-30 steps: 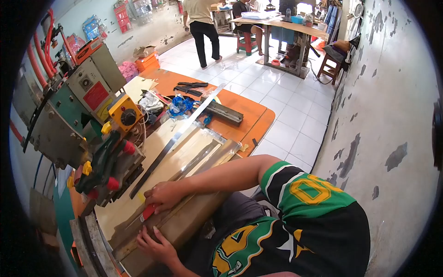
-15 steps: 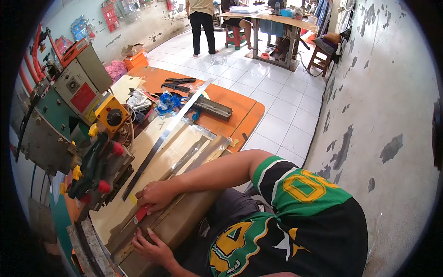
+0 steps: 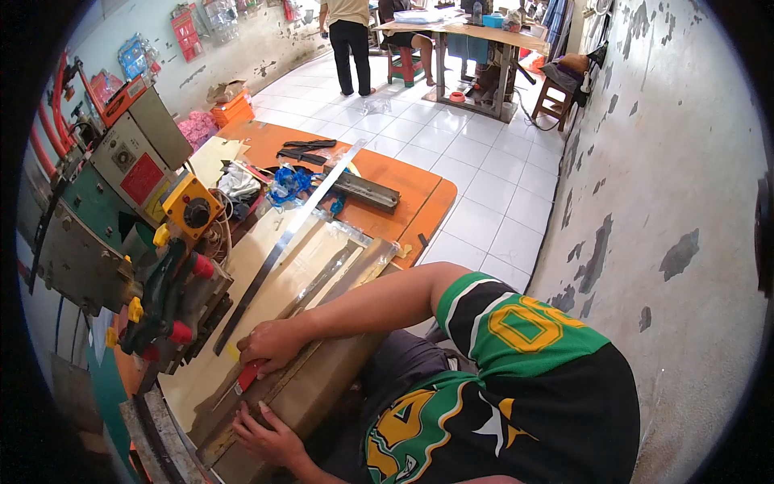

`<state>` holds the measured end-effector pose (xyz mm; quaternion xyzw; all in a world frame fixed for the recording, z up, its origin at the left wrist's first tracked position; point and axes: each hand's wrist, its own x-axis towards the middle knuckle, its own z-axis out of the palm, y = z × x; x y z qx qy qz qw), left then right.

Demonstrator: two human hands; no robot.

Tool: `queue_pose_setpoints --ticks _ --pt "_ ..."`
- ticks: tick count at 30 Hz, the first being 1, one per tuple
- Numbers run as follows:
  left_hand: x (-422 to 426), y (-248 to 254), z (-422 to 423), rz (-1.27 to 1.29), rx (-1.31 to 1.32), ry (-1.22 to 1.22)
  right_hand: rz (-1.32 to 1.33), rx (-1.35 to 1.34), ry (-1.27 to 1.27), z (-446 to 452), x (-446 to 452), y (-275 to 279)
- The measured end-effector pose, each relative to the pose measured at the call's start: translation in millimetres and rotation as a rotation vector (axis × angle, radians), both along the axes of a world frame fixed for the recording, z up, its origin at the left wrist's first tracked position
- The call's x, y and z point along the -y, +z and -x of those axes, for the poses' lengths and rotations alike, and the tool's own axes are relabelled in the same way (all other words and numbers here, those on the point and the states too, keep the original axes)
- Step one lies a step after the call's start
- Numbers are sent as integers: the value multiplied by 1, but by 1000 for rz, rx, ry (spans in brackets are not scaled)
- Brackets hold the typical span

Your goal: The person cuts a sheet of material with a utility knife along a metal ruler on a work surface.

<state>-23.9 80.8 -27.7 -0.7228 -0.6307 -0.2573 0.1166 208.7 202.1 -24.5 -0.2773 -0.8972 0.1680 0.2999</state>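
My right hand (image 3: 274, 345) is closed around a red utility knife (image 3: 248, 376), its front end pointing down at a long brown strip (image 3: 260, 390) along the bench's near edge. Just below, my left hand (image 3: 270, 436) rests on the brown padded edge (image 3: 310, 389), fingers spread and holding nothing. A cream sheet (image 3: 256, 297) lies beyond both hands. Across it runs a long metal ruler (image 3: 278, 248), apart from my hands. The knife's blade is too small to make out clearly.
On my left stands a machine with a yellow control box (image 3: 193, 206) and red knobs. An orange table (image 3: 419, 189) bears a metal bar (image 3: 363, 190), blue plastic (image 3: 289, 185) and black strips (image 3: 305, 150). Two people are near a far worktable (image 3: 500, 34); a peeling wall (image 3: 669, 161) stands right.
The whole view has shifted slightly. My right hand still grips the utility knife, in nearly the same spot, and my left hand stays on the padded edge.
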Motion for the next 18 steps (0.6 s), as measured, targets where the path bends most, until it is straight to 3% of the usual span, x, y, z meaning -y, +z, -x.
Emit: queue_pose_setpoints --ticks 18 --pt "-4 -3 6 5 11 -30 -1 1 8 -1 1 2"
